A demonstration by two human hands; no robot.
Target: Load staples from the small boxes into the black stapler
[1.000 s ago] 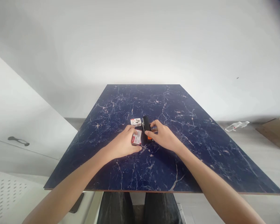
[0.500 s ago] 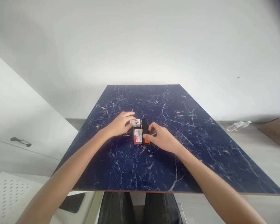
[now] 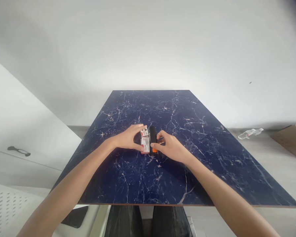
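Note:
Two small red-and-white boxes lie end to end on the table: a far box (image 3: pixel 144 132) and a near box (image 3: pixel 145 144). My left hand (image 3: pixel 130 136) spans them from the left, fingers at the far box's outer end and thumb at the near box's lower left. Along their right side lies a black oblong object (image 3: pixel 153 135) with an orange patch near its close end; its kind is not clear. My right hand (image 3: pixel 171 146) grips this object from the right, thumb on top and curled fingers at its side, partly covering it.
The dark blue marbled table (image 3: pixel 148 184) stands against a white wall. At left are a white cabinet with a dark handle (image 3: pixel 19 151) and a dark flat phone-like object (image 3: pixel 75 216). A clear plastic bottle (image 3: pixel 251 133) and a cardboard box (image 3: pixel 289 141) lie on the floor at right.
My left hand has moved nearer, its thumb down to the near box. The far box has turned and shifted slightly right, in line with the near one. My right hand stays put.

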